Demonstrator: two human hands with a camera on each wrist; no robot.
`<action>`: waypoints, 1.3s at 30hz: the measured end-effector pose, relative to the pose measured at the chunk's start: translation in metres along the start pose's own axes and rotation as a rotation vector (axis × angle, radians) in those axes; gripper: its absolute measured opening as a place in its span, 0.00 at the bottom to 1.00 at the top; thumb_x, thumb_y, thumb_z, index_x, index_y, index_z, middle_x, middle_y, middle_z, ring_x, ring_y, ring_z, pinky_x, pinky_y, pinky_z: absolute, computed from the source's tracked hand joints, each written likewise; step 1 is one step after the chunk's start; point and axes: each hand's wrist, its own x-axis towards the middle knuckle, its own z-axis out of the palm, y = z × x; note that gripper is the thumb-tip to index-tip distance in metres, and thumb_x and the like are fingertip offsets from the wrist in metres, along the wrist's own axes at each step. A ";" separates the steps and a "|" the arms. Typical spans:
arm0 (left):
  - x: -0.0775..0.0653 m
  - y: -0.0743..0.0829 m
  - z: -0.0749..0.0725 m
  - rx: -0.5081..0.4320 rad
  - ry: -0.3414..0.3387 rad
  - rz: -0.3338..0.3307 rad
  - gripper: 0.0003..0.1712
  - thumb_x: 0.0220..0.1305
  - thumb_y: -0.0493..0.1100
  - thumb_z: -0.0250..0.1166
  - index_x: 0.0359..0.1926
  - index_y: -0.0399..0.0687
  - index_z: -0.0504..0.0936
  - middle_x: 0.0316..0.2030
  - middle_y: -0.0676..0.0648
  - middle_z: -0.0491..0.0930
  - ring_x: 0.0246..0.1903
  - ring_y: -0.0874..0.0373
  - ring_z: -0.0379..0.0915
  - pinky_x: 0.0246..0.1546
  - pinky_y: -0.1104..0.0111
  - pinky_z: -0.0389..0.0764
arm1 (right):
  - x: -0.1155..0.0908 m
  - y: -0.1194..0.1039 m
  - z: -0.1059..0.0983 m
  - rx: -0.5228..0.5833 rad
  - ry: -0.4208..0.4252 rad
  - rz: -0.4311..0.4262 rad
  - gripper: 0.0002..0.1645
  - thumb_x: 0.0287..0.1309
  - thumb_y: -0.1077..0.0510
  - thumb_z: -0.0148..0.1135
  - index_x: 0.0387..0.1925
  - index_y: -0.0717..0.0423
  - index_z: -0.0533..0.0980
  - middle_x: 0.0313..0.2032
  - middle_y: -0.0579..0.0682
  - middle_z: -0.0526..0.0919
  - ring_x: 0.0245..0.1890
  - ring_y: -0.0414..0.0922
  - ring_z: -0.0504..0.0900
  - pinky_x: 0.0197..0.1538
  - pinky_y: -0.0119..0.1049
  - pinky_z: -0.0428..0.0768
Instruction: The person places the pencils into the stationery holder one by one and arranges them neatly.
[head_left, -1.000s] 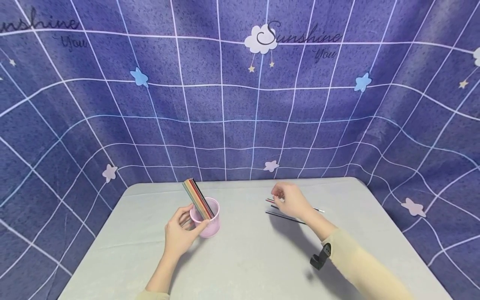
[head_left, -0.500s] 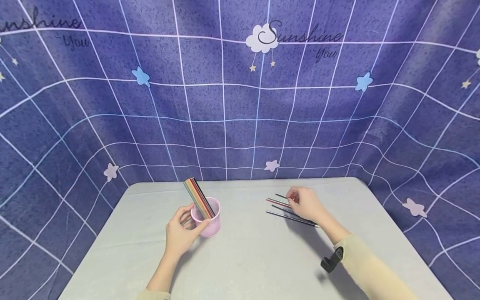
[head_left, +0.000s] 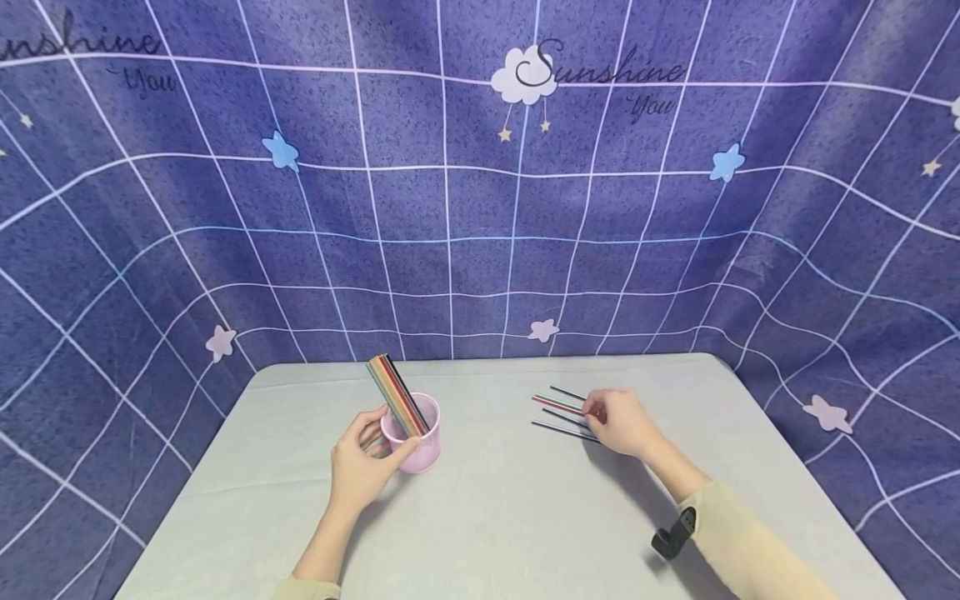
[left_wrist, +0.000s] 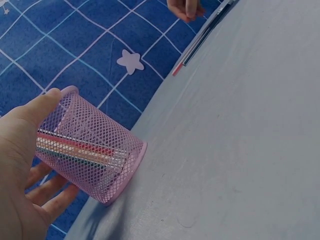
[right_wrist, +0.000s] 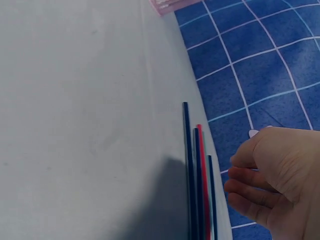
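Note:
My left hand [head_left: 360, 471] holds a pink mesh pen cup [head_left: 422, 454] on the table's left side, thumb and fingers around it. A bundle of coloured pencils [head_left: 395, 393] leans out of the cup toward the upper left. Through the mesh in the left wrist view, red, orange and green pencils [left_wrist: 82, 150] show inside. My right hand [head_left: 621, 423] hovers over several loose pencils, its fingers loosely bent and nothing visible in them. Among these are a red pencil [right_wrist: 204, 180], a green one beside it, and dark pencils [right_wrist: 189, 165]. The hand hides their right ends in the head view.
A pale cloth covers the table [head_left: 480, 525]. Behind it and at both sides hangs a blue curtain [head_left: 480, 267] with a white grid, stars and clouds. A black wrist camera [head_left: 673, 533] sits at my right sleeve.
My right hand has moved right and toward me along the loose pencils, uncovering the farthest dark one. The left hand and cup have stayed in place.

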 end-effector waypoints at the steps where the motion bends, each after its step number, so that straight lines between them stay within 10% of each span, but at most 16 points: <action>1: 0.000 0.000 0.000 -0.003 -0.001 0.000 0.39 0.47 0.35 0.87 0.61 0.36 0.81 0.60 0.35 0.86 0.57 0.38 0.87 0.51 0.72 0.92 | -0.001 0.000 0.001 0.000 -0.006 0.001 0.05 0.54 0.68 0.70 0.30 0.56 0.84 0.21 0.39 0.82 0.22 0.30 0.75 0.28 0.28 0.79; 31: -0.002 -0.003 -0.001 -0.012 0.004 0.003 0.38 0.49 0.38 0.87 0.61 0.39 0.82 0.60 0.36 0.86 0.57 0.39 0.87 0.53 0.65 0.93 | -0.011 -0.016 0.019 -0.171 -0.137 -0.048 0.07 0.53 0.70 0.74 0.30 0.56 0.85 0.27 0.46 0.87 0.29 0.43 0.85 0.36 0.37 0.90; 39: 0.000 -0.003 0.001 -0.014 0.011 0.025 0.38 0.47 0.36 0.88 0.61 0.39 0.82 0.59 0.36 0.87 0.57 0.40 0.88 0.53 0.61 0.93 | 0.002 -0.024 0.010 -0.126 -0.028 -0.088 0.07 0.50 0.71 0.73 0.32 0.60 0.85 0.27 0.49 0.87 0.28 0.43 0.85 0.35 0.38 0.90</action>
